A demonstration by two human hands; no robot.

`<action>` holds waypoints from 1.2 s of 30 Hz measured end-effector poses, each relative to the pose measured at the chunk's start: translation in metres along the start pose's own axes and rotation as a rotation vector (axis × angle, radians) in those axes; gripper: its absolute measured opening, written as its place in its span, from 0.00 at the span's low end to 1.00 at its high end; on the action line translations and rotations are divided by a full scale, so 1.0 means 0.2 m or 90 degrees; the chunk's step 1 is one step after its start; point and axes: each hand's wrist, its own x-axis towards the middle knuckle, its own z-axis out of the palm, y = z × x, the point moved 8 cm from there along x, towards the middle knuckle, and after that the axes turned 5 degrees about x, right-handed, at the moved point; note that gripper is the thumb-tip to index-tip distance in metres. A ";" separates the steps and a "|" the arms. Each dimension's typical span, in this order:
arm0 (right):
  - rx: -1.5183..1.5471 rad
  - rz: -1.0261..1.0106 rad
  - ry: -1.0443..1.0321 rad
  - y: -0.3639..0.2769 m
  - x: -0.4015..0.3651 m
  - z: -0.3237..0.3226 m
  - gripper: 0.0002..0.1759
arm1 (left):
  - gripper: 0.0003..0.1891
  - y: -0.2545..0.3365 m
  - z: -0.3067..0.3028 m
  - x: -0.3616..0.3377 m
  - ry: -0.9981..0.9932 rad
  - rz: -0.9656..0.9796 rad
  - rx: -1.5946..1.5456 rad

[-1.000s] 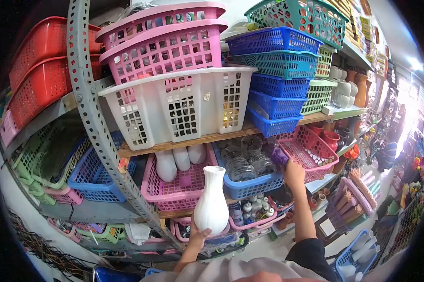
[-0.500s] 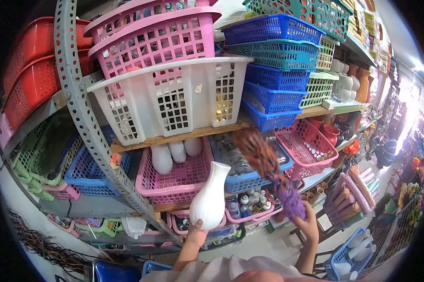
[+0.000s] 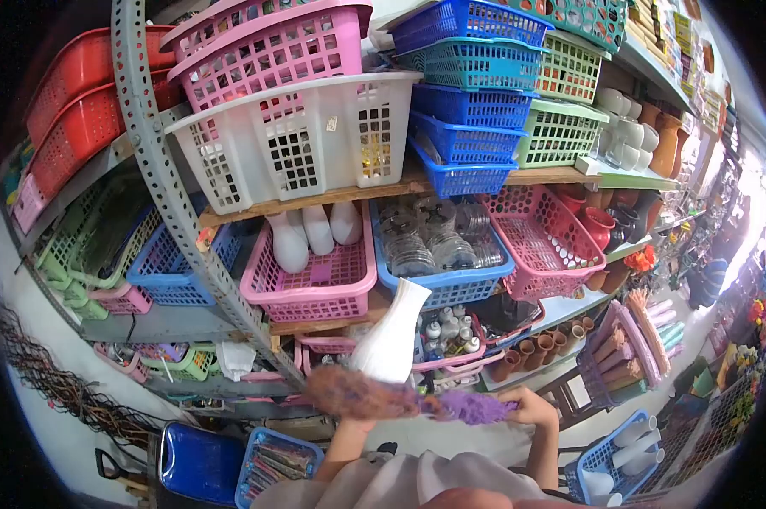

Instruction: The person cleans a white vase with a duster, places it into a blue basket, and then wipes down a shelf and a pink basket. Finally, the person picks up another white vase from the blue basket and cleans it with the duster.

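A white vase (image 3: 390,335) with a narrow neck stands tilted to the right in front of the shelf. My left hand (image 3: 356,426) is at its lower part, with the fingers mostly hidden behind a fluffy duster (image 3: 400,400). That duster is brown-orange at one end and purple at the other. My right hand (image 3: 530,409) is closed around the purple end. The brown end, smeared by motion, crosses in front of the vase's lower body.
A pink basket (image 3: 311,301) with white vases and a blue basket (image 3: 446,293) of clear round items sit on the shelf ahead. A metal post (image 3: 158,161) rises at left. A blue basket (image 3: 599,462) of white vases is at lower right.
My right hand has swung the duster down and left, from beside the vase to across its lower body. The vase has shifted slightly right and tilts a little more. The view has moved.
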 end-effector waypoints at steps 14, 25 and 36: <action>0.050 0.067 0.124 0.20 -0.21 -0.04 0.14 | 0.42 -0.15 0.10 -0.19 0.079 0.000 -0.142; 0.087 0.199 0.227 0.25 -0.30 -0.13 0.15 | 0.41 -0.01 0.16 -0.25 0.275 0.224 0.208; 0.038 0.170 0.169 0.13 -0.34 -0.16 0.15 | 0.50 0.09 0.36 -0.26 0.231 0.448 0.591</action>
